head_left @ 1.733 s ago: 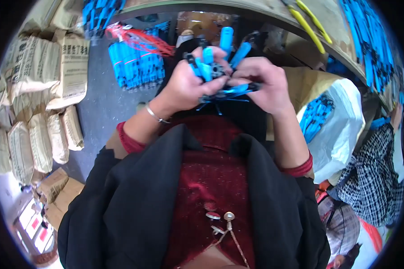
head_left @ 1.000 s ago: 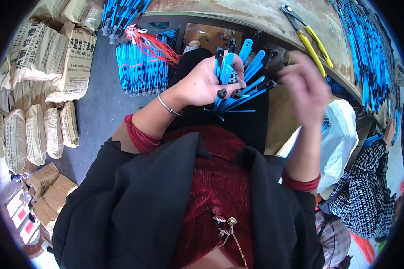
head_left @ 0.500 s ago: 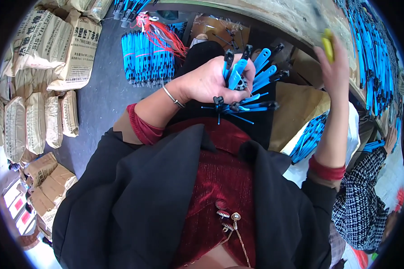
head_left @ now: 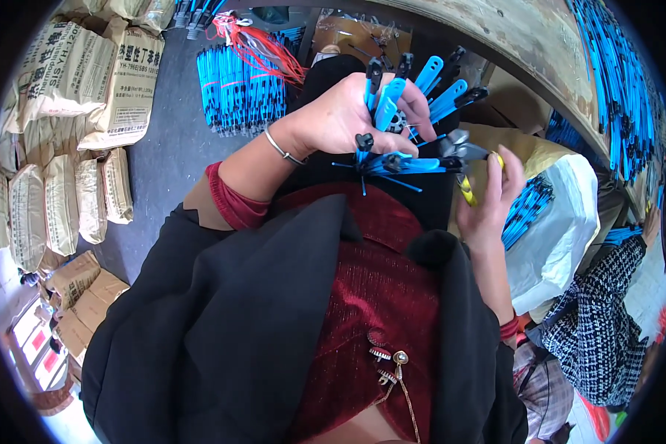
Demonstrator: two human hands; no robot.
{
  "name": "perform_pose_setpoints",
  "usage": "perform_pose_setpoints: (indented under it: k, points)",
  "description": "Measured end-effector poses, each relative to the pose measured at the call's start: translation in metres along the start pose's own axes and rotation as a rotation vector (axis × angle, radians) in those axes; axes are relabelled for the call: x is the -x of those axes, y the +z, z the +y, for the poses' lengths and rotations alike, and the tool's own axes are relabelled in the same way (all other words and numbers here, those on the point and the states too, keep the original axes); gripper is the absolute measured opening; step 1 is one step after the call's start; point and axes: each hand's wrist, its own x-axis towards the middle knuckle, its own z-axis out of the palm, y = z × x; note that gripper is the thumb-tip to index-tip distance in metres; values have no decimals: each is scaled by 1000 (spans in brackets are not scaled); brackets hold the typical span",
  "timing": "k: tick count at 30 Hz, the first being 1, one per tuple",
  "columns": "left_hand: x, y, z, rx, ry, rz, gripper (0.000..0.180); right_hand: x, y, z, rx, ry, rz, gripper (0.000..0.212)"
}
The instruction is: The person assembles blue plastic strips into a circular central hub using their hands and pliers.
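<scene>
My left hand is closed round a fanned bunch of blue plastic strips with black ends, and some strips stick out below it. My right hand grips cutting pliers by yellow handles, one of which shows under the fingers. The metal jaws are at the black tip of one of the lower strips; whether they touch it, I cannot tell. Fingers hide the middle of the bunch.
Tied bundles of blue strips with red string lie left of my arm. A wooden bench bears more strips at right. A white sack holds others. Paper sacks stand far left; a person's checked sleeve is right.
My right hand has come down and left from beside the bench, bringing the pliers to the strips. My left hand still holds the bunch in nearly the same place.
</scene>
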Motion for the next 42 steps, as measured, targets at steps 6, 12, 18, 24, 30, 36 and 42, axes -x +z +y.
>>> perform_pose_setpoints:
  k: [6, 12, 18, 24, 30, 36, 42]
  points:
    - [2, 4, -1, -72, -28, 39, 33, -26, -9, 20, 417, -592, 191, 39]
    - [3, -2, -1, -121, 38, 49, 32, -18, -11, -8, 414, -502, 113, 39]
    - [2, -2, 1, -221, 11, 57, 32, -16, -4, -23, 302, -276, 84, 43]
    - [-2, -2, -4, -227, -21, 173, 32, -1, 17, -23, 224, -137, 109, 46]
    - [-1, -9, -5, -105, -31, -11, 42, -40, -43, -20, -163, -125, -437, 48]
    - [-5, -3, 10, -163, -62, -297, 42, -15, -14, 23, -1057, 676, -1454, 61]
    - [-3, -11, 2, -235, -25, -121, 38, -29, -20, 0, -484, 106, -727, 54]
